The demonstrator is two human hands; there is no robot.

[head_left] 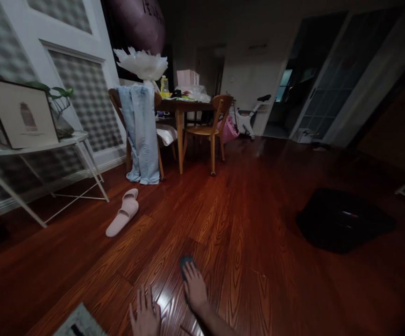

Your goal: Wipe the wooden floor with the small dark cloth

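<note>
Small dark pad (187, 264), bottom center of frame, lies on the wood floor (244, 224) under my right hand (195, 289), fingers flat on it, not gripping; looks like wiping barely begun. My left hand (145, 315) lies spread flat just beside. Pink slipper (123, 212) left-center.

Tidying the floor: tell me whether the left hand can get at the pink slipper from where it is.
Probably not without moving: the left hand lies flat near the bottom edge, and the pink slipper sits well beyond it over bare floor. Nothing blocks it.
</note>
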